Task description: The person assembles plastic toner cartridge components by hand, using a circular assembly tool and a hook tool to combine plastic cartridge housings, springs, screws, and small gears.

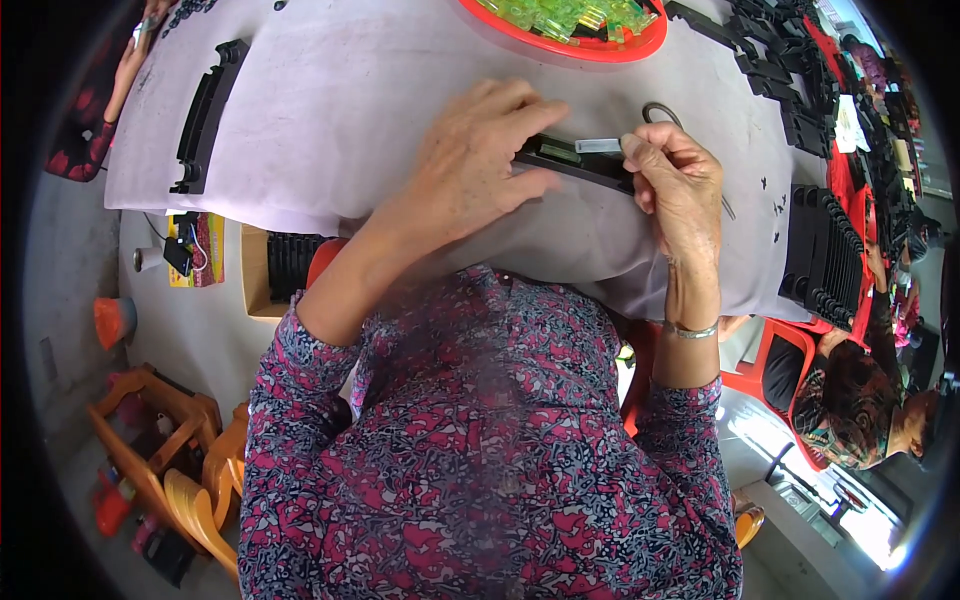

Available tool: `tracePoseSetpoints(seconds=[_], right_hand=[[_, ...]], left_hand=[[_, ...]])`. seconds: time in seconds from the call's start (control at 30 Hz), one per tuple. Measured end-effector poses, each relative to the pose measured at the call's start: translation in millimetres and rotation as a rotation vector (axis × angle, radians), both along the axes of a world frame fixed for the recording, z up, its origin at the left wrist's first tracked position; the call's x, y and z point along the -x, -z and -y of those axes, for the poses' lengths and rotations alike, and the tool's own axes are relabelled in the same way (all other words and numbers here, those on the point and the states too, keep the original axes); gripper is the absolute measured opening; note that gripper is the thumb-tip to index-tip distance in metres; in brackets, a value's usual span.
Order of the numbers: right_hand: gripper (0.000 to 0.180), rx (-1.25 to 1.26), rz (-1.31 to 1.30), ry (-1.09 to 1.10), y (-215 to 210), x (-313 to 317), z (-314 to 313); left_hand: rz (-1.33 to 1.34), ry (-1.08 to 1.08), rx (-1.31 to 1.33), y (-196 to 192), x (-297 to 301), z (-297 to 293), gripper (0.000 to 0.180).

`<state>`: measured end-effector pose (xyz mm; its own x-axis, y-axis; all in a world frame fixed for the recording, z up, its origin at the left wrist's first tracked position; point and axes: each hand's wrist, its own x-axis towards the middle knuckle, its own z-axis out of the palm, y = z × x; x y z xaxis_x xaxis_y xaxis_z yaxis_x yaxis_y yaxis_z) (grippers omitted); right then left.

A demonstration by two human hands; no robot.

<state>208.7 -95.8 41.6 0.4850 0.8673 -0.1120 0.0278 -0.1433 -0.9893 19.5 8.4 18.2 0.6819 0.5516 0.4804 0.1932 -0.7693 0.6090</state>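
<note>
A long black plastic part (607, 172) lies on the cloth-covered table in front of me, with a translucent greenish insert (558, 150) in its slot. My left hand (475, 150) is at the part's left end, fingers spread and thumb along the near side; the fingers are slightly blurred. Over the part, my right hand (685, 180) pinches a small whitish, clear-looking strip (598, 146) between thumb and fingers. The strip points left toward the insert. The part's right end is hidden under my right hand.
A red basin (655, 45) of yellow-green translucent pieces stands at the far side. Another black part (210, 115) lies at the left. Scissors-like handle loop (662, 110) shows behind my right hand. Stacked black parts (825, 255) sit at the right; a person's arm (125, 75) is far left.
</note>
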Motion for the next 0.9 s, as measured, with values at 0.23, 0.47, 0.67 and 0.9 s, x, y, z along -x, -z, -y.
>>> tracePoseSetpoints(seconds=[0.23, 0.47, 0.67, 0.9], right_hand=[[0.010, 0.079, 0.070, 0.126, 12.8, 5.4, 7.5], [0.009, 0.110, 0.153, 0.092, 14.7, 13.5, 9.3], [0.009, 0.180, 0.205, 0.073, 17.1, 17.7, 6.5], [0.008, 0.122, 0.291, 0.136, 27.4, 24.9, 6.9]], left_hand=[[-0.156, -0.035, -0.070, 23.7, -1.9, -0.3, 0.036], [-0.128, -0.052, 0.017, 24.2, -5.7, 15.3, 0.033], [-0.094, -0.059, 0.029, 28.2, -5.7, 14.6, 0.034], [-0.064, -0.056, 0.036, 29.1, -5.0, 16.8, 0.036]])
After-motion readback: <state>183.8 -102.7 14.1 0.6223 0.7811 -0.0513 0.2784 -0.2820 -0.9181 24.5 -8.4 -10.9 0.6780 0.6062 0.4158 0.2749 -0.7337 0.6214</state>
